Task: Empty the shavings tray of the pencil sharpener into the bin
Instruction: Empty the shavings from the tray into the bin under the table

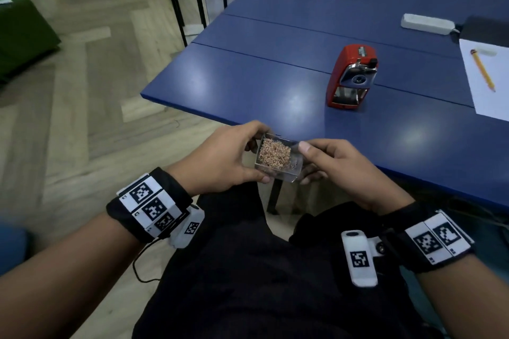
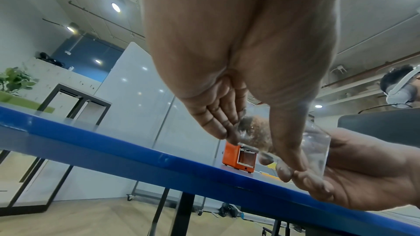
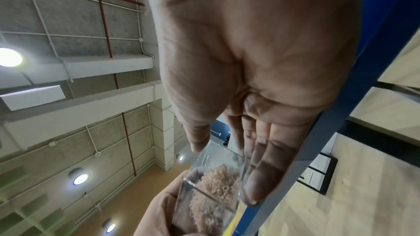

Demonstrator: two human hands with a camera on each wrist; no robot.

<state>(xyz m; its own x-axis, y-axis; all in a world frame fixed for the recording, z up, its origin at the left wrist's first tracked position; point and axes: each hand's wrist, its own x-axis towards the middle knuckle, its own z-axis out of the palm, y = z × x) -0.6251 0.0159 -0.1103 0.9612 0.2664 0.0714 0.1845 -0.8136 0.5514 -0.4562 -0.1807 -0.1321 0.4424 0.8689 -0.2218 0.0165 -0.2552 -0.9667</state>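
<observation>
Shavings tray (image 1: 278, 158) sits level between my left hand (image 1: 220, 157) and right hand (image 1: 338, 165), both pinching its walls, at 6 o'clock from the sharpener (image 1: 351, 77) — I'd keep it flat; no bin in view.

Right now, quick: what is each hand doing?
Left hand: grips the clear shavings tray by its left side.
Right hand: holds the tray's right side, thumb on top, fingers underneath.
</observation>
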